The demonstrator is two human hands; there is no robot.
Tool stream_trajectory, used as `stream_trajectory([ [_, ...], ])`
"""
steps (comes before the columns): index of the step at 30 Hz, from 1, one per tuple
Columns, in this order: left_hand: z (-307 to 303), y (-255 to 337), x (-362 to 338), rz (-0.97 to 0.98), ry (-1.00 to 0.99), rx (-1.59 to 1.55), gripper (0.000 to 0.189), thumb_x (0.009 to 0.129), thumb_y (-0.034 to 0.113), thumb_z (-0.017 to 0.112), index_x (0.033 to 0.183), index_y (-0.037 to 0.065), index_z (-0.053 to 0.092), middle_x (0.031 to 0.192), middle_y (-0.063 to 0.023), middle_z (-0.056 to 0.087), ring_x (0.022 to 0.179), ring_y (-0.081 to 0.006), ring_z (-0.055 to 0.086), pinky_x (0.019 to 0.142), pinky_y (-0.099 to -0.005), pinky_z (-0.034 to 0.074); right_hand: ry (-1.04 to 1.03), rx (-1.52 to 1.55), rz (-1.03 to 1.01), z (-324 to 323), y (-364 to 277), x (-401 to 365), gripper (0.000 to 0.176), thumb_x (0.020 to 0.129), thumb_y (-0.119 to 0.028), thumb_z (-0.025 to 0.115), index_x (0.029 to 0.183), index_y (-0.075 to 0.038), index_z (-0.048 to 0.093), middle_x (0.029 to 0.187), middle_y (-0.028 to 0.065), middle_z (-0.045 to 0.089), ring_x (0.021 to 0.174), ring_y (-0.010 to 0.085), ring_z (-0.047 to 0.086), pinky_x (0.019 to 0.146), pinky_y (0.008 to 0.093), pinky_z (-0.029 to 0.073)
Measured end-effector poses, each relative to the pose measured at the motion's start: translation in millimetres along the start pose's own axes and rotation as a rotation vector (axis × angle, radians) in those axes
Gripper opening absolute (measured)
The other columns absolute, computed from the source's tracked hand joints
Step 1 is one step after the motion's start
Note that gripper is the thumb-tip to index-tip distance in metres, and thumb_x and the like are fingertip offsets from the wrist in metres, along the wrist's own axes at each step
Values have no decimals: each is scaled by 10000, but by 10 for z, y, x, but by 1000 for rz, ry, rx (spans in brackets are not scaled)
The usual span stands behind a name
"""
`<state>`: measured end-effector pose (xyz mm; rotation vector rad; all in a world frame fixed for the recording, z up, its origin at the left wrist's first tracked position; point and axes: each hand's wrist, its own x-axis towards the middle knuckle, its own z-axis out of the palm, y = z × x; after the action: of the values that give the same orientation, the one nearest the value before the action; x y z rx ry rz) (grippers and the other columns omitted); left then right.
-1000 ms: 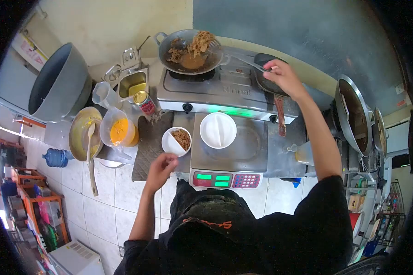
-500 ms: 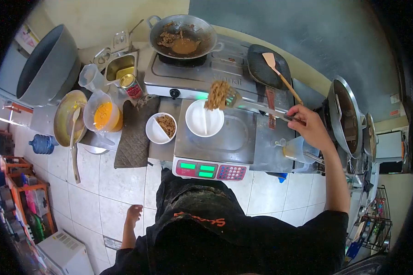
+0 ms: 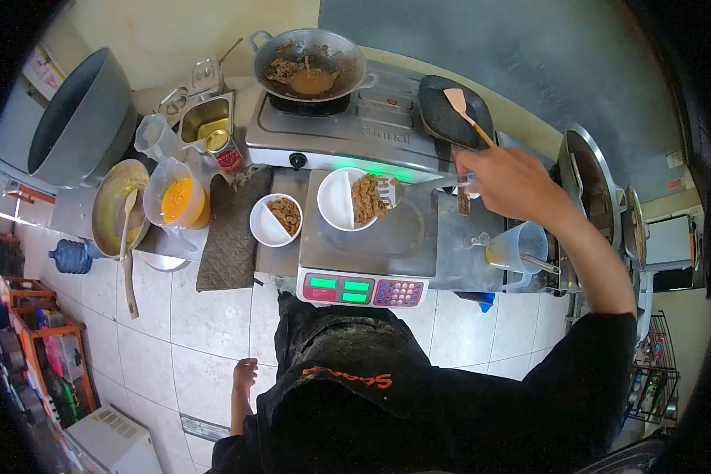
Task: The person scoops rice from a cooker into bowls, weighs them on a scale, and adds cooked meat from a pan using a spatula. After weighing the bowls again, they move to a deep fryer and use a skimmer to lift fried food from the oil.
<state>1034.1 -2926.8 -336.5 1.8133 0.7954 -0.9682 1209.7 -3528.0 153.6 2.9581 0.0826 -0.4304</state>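
My right hand [image 3: 505, 180] grips the handle of a slotted metal spatula [image 3: 389, 192], whose head is tilted at the right side of a divided white bowl [image 3: 336, 199]. Shredded brown meat [image 3: 366, 201] lies in that bowl's right compartment, against the spatula. The bowl stands on the steel plate of a scale [image 3: 363, 290] with lit green displays. To its left, a second divided bowl [image 3: 268, 230] holds brown meat in its upper right compartment. My left hand [image 3: 245, 372] hangs low over the floor, away from the counter, its fingers curled; whether it holds anything is too small to tell.
A wok [image 3: 347, 66] with meat and sauce sits on the gas stove [image 3: 276, 141]. Right of it lies a black pan [image 3: 438, 110] with a spatula. An orange-filled jug [image 3: 183, 207], an opened can [image 3: 227, 155] and a dark mitt [image 3: 227, 237] stand left; another jug [image 3: 521, 246] stands right.
The spatula has come down from above the bowl, and its meat is now in the right compartment. My right hand moved slightly left and up; my left hand shifted a little right.
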Motion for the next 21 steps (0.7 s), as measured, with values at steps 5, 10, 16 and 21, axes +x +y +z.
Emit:
stream_trajectory([
  [5,85,-235,179,253,-45,181,247,928,301,679,1082,111,654,834,-33,672,591,-113,563,445,-276,416,-20,-213,-128,-340,-307,224,168,780,-113,723,920,-49,653,797,163,691,817,367,686,698,484,519],
  [10,224,-508,319,295,-67,34,204,929,258,661,1064,106,668,820,-44,680,532,-119,560,415,-280,416,37,-337,-206,-630,-543,278,170,743,-88,725,889,-19,672,783,186,685,792,370,693,670,467,529],
  [16,224,-461,365,434,-48,299,163,924,211,657,1032,94,688,791,-49,689,519,-123,570,425,-288,432,27,-340,-170,-743,-641,255,114,736,-69,696,838,-18,695,807,187,701,807,363,704,699,452,558],
  [21,240,-369,387,248,-11,66,131,916,128,612,1003,83,699,777,-46,688,574,-120,593,507,-283,470,10,-273,-204,-550,-635,155,90,743,-57,676,828,-29,688,814,181,705,814,362,708,710,438,575],
])
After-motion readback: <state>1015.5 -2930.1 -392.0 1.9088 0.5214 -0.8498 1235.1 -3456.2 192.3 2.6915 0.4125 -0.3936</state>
